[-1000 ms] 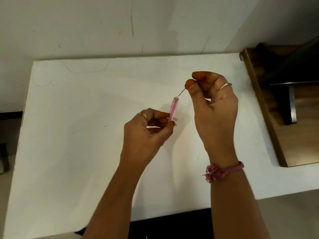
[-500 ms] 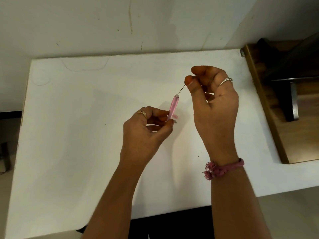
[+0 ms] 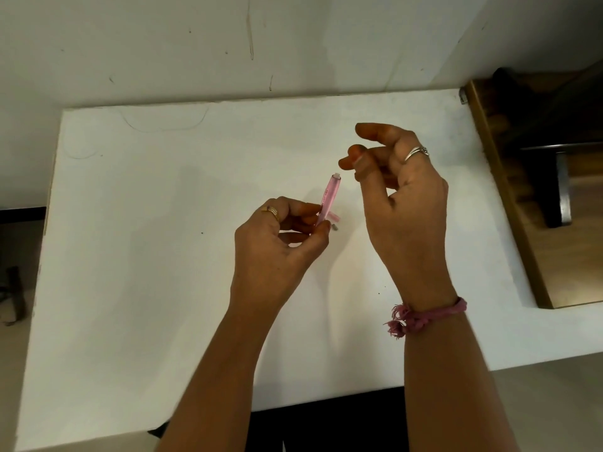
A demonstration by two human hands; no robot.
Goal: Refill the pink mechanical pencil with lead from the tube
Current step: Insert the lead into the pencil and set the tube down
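My left hand (image 3: 280, 243) pinches the pink mechanical pencil (image 3: 329, 199) near its lower part and holds it upright, tilted slightly right, with its open top end up. Just to the right of that top end is my right hand (image 3: 398, 190), fingers spread apart and nothing visible between them. No lead shows above the pencil. A small pink piece (image 3: 335, 217) and a small grey piece (image 3: 334, 227) lie on the white table (image 3: 163, 256) right behind the pencil. I cannot pick out the lead tube.
A white wall stands behind the table. A wooden surface (image 3: 554, 256) with a dark metal object (image 3: 561, 187) adjoins the table's right edge. The table's front edge runs near my forearms.
The thin lead that my right fingers pinched above the pencil's top is gone from sight. My right hand has let go and spread its fingers. The left hand holds still.
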